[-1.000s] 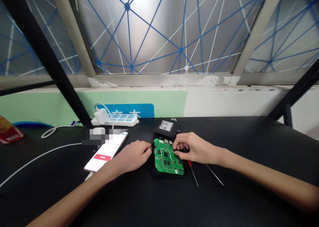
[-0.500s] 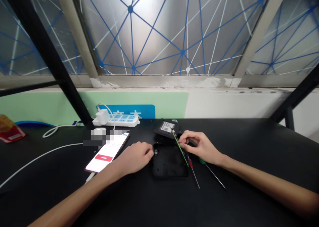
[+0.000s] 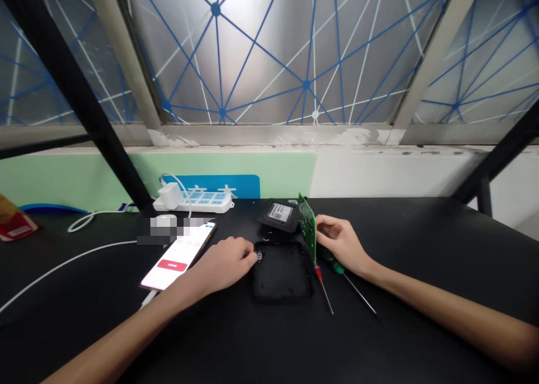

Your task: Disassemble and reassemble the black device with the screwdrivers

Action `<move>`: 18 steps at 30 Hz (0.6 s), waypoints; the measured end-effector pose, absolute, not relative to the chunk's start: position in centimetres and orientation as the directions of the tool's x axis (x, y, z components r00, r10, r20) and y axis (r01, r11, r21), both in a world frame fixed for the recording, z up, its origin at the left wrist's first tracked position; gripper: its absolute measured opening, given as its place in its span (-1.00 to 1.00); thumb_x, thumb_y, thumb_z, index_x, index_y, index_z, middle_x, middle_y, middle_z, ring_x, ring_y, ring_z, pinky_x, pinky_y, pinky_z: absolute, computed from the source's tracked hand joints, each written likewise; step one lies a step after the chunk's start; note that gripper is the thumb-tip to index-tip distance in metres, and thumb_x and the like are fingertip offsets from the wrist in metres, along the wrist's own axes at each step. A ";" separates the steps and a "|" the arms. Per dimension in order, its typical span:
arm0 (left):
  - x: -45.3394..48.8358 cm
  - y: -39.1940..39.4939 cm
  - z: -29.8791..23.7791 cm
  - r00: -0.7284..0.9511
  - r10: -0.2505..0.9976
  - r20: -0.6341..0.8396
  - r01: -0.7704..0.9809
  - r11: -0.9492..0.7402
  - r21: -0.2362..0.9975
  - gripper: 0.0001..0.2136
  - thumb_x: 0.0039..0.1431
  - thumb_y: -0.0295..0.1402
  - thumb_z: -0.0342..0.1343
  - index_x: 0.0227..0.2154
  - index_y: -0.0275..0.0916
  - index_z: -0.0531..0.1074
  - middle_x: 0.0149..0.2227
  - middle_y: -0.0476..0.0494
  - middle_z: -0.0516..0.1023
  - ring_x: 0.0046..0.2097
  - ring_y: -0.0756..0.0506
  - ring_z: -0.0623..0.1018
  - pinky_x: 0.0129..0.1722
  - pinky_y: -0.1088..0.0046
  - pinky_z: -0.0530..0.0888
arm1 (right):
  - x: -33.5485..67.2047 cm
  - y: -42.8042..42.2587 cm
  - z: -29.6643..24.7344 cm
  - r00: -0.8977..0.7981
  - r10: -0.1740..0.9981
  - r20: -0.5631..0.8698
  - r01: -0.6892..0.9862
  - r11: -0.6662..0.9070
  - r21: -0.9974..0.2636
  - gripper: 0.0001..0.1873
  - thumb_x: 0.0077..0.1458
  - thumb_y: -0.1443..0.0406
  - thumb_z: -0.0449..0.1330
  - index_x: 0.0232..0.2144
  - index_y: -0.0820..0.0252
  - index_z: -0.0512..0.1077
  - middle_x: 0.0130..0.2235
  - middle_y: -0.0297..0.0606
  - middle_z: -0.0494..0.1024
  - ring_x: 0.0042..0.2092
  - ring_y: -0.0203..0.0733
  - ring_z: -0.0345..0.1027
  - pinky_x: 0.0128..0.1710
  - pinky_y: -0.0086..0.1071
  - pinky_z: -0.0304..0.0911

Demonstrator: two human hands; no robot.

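My right hand [image 3: 342, 241] holds a green circuit board [image 3: 308, 225] on edge, tilted up beside the right rim of a black case shell [image 3: 281, 272] that lies open on the black table. With its fingers curled, my left hand [image 3: 225, 261] rests against the shell's left edge. Just behind the shell lies a black cover [image 3: 281, 214] with a white label.
Two screwdrivers, one red-handled [image 3: 323, 287] and one green-handled [image 3: 353, 286], lie right of the shell. A phone [image 3: 179, 255] with a lit screen and a white cable lies to the left. A white power strip [image 3: 194, 201] with a charger stands at the back wall.
My right hand has lifted the circuit board out of the shell and swung it upright to the right. The left hand has stayed at the shell's left edge.
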State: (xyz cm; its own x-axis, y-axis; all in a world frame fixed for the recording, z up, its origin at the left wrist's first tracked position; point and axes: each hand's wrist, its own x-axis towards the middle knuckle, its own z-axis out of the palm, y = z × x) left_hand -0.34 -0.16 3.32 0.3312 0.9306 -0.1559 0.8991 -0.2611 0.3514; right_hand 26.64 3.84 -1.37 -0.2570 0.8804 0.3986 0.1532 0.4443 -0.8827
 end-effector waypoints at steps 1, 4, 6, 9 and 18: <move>-0.4 -0.2 3.3 0.331 0.930 -0.158 0.898 -0.259 0.355 -0.72 0.22 -0.27 -0.13 -0.57 -0.19 0.29 -0.44 -0.12 0.51 -0.28 -0.23 0.53 -0.34 0.35 0.29 | 26.7 3.8 -1.4 -0.251 0.885 0.392 0.155 0.437 -0.886 -0.64 0.05 0.01 0.30 -0.38 0.20 0.49 -0.37 -0.22 0.51 -0.31 -0.17 0.38 -0.24 -0.29 0.36; -0.4 -0.2 3.3 0.329 0.931 -0.156 0.898 -0.258 0.356 -0.71 0.22 -0.27 -0.13 -0.58 -0.19 0.31 -0.44 -0.13 0.52 -0.27 -0.23 0.53 -0.34 0.35 0.29 | 26.7 3.8 -1.4 -0.237 0.892 0.386 0.152 0.426 -0.892 -0.64 0.06 0.00 0.29 -0.38 0.19 0.49 -0.38 -0.22 0.50 -0.32 -0.16 0.40 -0.24 -0.27 0.38; -0.4 -0.2 3.3 0.328 0.933 -0.148 0.898 -0.260 0.355 -0.71 0.21 -0.27 -0.14 -0.58 -0.19 0.32 -0.43 -0.13 0.52 -0.27 -0.23 0.53 -0.35 0.35 0.29 | 26.7 3.8 -1.4 -0.235 0.890 0.390 0.150 0.430 -0.890 -0.65 0.07 0.01 0.28 -0.38 0.18 0.50 -0.37 -0.21 0.50 -0.32 -0.17 0.40 -0.22 -0.26 0.38; -0.3 -0.2 3.3 0.325 0.935 -0.144 0.899 -0.258 0.354 -0.71 0.20 -0.27 -0.13 -0.59 -0.20 0.32 -0.44 -0.14 0.51 -0.28 -0.23 0.53 -0.35 0.35 0.29 | 26.7 3.8 -1.5 -0.227 0.893 0.389 0.154 0.428 -0.891 -0.65 0.06 0.00 0.28 -0.37 0.18 0.50 -0.37 -0.21 0.51 -0.31 -0.16 0.40 -0.22 -0.25 0.39; -0.3 -0.2 3.6 0.315 0.937 -0.152 0.905 -0.248 0.346 -0.71 0.19 -0.27 -0.12 -0.60 -0.19 0.31 -0.46 -0.13 0.50 -0.30 -0.22 0.52 -0.36 0.36 0.27 | 26.7 3.8 -1.5 -0.206 0.897 0.391 0.154 0.425 -0.892 -0.68 0.06 0.04 0.28 -0.37 0.19 0.49 -0.37 -0.21 0.50 -0.33 -0.17 0.39 -0.21 -0.26 0.39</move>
